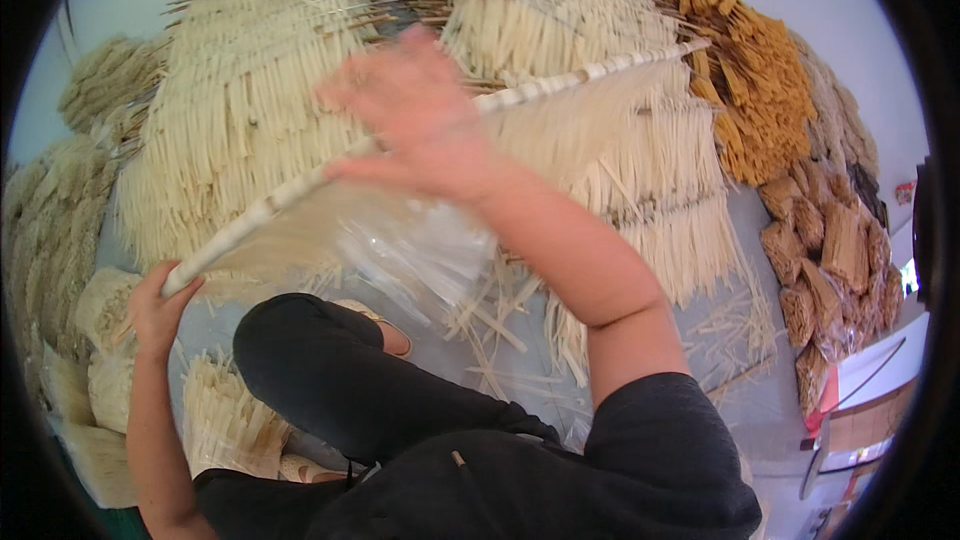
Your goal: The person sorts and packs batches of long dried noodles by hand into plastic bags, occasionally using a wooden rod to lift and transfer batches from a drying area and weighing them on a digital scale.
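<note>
My left hand (pixel 155 315) grips the near-left end of a long pale stick (pixel 259 217), wrapped along its length by what look like light strips. The stick slants up to the right across the view. Below it hangs a blurred curtain of thin, pale flat strips (pixel 600 116), like dried noodles. My right hand (pixel 427 120) is blurred with motion, fingers spread, in front of the stick's middle. Whether it touches the stick cannot be told. A clear plastic sheet or bag (pixel 420 240) shows behind the strips, partly hidden by them.
Large stacks of strip-laden sticks (pixel 240 127) stand ahead. Orange-brown strips (pixel 757 82) and bagged brown bundles (pixel 844 247) lie right. Greyish noodle-like bundles (pixel 56 217) line the left. Loose strips (pixel 495 337) litter the grey floor (pixel 525 375). A pale bundle (pixel 229 412) sits near my legs.
</note>
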`<state>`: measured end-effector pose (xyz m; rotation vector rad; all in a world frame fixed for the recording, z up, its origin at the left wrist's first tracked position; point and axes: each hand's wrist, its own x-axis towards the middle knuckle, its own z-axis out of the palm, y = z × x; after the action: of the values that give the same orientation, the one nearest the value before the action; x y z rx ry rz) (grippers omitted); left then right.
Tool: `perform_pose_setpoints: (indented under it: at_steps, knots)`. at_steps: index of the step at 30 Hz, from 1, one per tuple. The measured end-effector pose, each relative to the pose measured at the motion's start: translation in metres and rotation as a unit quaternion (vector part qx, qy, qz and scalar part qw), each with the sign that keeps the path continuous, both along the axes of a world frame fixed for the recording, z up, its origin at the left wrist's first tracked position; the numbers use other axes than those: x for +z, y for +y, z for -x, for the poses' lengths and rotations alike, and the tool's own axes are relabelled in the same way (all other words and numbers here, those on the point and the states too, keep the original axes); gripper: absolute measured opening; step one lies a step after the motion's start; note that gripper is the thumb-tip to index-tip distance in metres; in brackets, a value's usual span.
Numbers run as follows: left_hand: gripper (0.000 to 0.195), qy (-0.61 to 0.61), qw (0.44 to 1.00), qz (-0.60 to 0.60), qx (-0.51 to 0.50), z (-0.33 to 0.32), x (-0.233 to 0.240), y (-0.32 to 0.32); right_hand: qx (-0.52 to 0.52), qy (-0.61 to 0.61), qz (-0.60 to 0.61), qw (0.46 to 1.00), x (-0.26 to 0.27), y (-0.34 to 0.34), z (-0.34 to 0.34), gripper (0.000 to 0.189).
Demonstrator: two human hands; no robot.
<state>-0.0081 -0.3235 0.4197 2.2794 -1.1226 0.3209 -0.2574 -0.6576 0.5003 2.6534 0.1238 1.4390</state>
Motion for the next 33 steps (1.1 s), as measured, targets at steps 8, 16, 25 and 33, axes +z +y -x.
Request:
perform_pose_setpoints:
  at_steps: [8,16,25,33]
  knots:
    - [0.027,0.057,0.993,0.025,0.099,-0.012,-0.013,0.151,-0.225,-0.4,-0.525,0.717,0.037,-0.276,0.088,0.08]
    - [0.039,-0.073,0.978,-0.075,0.181,-0.017,-0.008,0.211,0.195,-0.17,-0.817,0.516,-0.051,-0.269,-0.045,0.044]
    - [0.038,-0.084,0.972,-0.142,0.169,-0.05,-0.032,0.145,0.225,-0.03,-0.881,0.414,-0.177,-0.135,-0.165,0.027]
    - [0.039,-0.006,0.974,-0.181,0.135,-0.1,-0.18,0.127,0.099,0.007,-0.879,0.467,-0.307,-0.106,-0.168,0.026]
